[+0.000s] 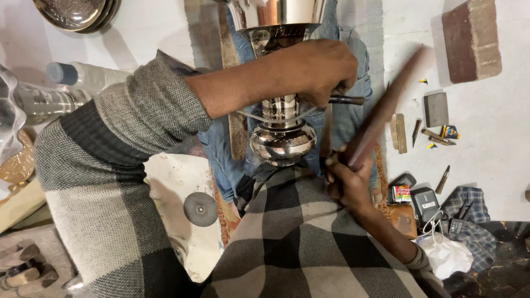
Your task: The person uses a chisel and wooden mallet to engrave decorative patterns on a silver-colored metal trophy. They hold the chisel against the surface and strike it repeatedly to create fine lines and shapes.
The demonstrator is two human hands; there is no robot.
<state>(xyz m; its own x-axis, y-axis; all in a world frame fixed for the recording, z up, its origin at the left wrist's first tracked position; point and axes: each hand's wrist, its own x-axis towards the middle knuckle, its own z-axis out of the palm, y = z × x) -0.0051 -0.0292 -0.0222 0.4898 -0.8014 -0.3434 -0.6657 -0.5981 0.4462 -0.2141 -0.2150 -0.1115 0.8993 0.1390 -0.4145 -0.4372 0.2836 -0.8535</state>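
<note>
One shiny metal vessel [281, 118] with a round bulb and flared top lies across the person's lap on blue denim, and its inside cannot be seen. Over its narrow neck, the left hand [323, 69] is closed around a dark metal tool [348, 100]; just right of the vessel, the right hand [348, 179] grips one long wooden stick [386, 105]. Farther right of the vessel lie one red brick [471, 38], one grey block [436, 109] and a small red packet [401, 193].
</note>
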